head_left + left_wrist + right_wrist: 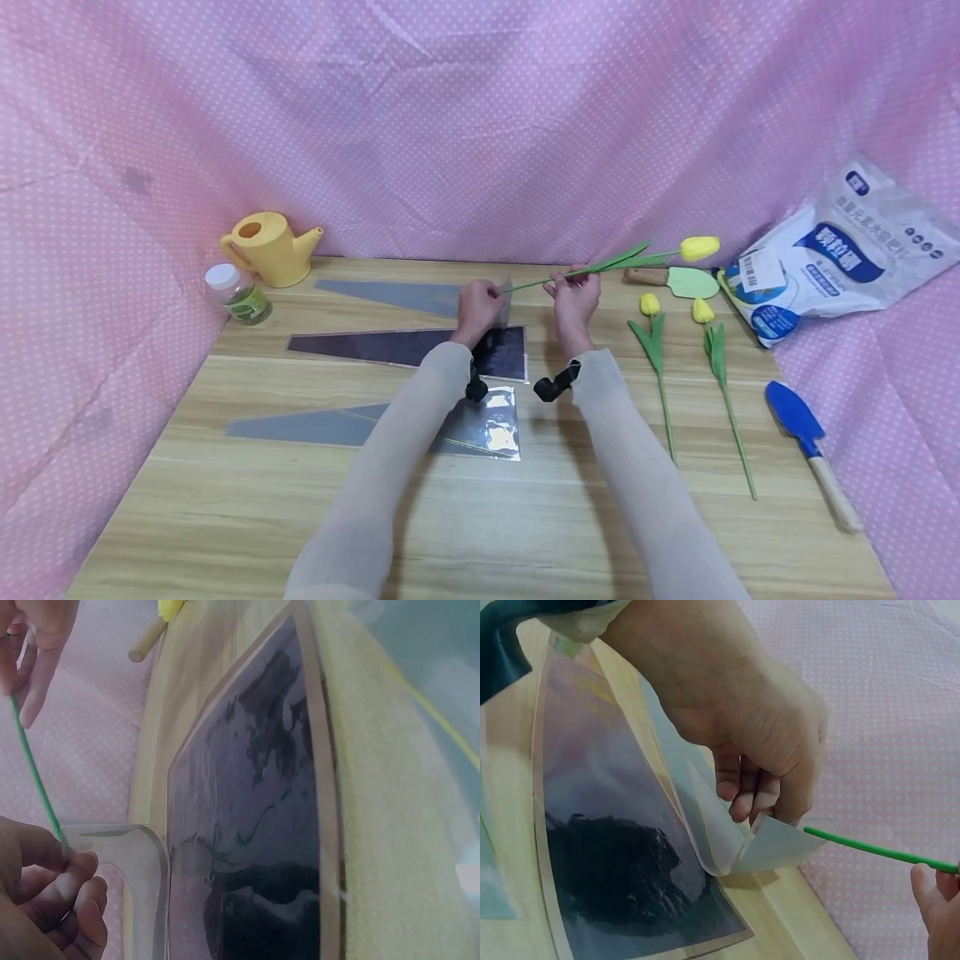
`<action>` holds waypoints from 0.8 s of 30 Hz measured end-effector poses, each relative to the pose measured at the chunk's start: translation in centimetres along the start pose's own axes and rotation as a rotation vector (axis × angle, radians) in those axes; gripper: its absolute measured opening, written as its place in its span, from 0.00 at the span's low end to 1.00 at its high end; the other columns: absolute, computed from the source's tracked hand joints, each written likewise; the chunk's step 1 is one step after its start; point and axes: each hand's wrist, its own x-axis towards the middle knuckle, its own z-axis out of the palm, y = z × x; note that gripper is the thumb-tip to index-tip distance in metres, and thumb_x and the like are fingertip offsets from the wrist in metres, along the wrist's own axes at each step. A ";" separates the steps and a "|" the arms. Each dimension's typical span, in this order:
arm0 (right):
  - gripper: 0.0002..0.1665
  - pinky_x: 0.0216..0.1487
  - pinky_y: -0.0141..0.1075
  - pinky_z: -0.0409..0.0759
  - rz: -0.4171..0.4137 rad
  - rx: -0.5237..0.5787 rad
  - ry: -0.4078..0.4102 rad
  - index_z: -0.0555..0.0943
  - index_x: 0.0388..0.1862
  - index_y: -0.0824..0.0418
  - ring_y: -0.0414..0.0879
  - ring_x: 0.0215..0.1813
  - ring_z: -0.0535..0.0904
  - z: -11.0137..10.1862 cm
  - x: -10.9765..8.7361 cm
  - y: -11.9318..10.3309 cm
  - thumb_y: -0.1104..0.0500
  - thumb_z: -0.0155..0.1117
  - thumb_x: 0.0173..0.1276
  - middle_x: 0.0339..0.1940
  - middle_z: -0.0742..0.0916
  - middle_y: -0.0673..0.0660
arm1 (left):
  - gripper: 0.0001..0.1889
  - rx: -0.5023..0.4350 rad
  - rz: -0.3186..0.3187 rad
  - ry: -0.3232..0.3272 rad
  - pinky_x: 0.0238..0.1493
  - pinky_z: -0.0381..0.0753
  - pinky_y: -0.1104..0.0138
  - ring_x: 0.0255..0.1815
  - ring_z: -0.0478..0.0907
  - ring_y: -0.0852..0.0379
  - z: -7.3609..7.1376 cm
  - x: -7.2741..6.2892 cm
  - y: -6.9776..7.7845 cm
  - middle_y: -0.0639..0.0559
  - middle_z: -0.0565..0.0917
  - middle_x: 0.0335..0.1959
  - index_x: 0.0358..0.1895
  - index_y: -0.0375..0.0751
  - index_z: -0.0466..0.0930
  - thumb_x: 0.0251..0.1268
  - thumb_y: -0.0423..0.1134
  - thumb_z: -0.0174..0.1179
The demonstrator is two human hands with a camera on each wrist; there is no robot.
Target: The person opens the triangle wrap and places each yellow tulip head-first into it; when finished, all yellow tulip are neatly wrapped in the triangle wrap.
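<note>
My right hand (576, 307) holds a yellow artificial tulip (698, 248) by its green stem, the flower pointing right. At the far side of the table, my left hand (477, 310) pinches the wide end of a tapered translucent grey plastic flower sleeve (397, 294). In the right wrist view that sleeve's end (776, 851) is bent up off the table, and the stem tip (810, 831) lies right at the left fingers. The left wrist view shows the green stem (36, 772) running between both hands. Nearer lie a dark sleeve (375, 344) and another grey sleeve (315, 423).
Two more yellow tulips (657, 358) (720, 367) lie to the right, near a green trowel (692, 282) and a blue trowel (795, 412). A white printed bag (840, 250) leans at the back right. A yellow watering can (277, 250) and a white-capped jar (243, 296) stand back left.
</note>
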 end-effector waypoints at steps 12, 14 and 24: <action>0.15 0.51 0.41 0.87 0.020 -0.058 0.008 0.68 0.51 0.70 0.56 0.50 0.81 -0.7 0.3 1.1 0.76 0.58 0.68 0.39 0.78 0.55 | 0.08 0.015 0.029 0.092 0.40 0.82 0.58 0.35 0.85 0.46 -0.4 0.1 1.3 0.43 0.90 0.30 0.31 0.35 0.88 0.61 0.30 0.58; 0.18 0.55 0.43 0.86 0.041 -0.059 -0.005 0.67 0.55 0.73 0.56 0.50 0.82 -0.5 0.2 1.3 0.75 0.58 0.68 0.38 0.78 0.54 | 0.09 0.019 0.047 0.094 0.39 0.82 0.59 0.34 0.85 0.46 -0.4 0.1 1.7 0.43 0.90 0.30 0.31 0.36 0.88 0.61 0.30 0.58; 0.17 0.42 0.31 0.86 0.060 -0.018 -0.077 0.74 0.51 0.71 0.47 0.41 0.83 -0.2 -0.1 1.5 0.57 0.46 0.81 0.38 0.80 0.55 | 0.09 0.010 0.052 0.070 0.38 0.83 0.61 0.35 0.87 0.49 -0.5 0.1 2.6 0.43 0.91 0.33 0.38 0.36 0.90 0.61 0.32 0.60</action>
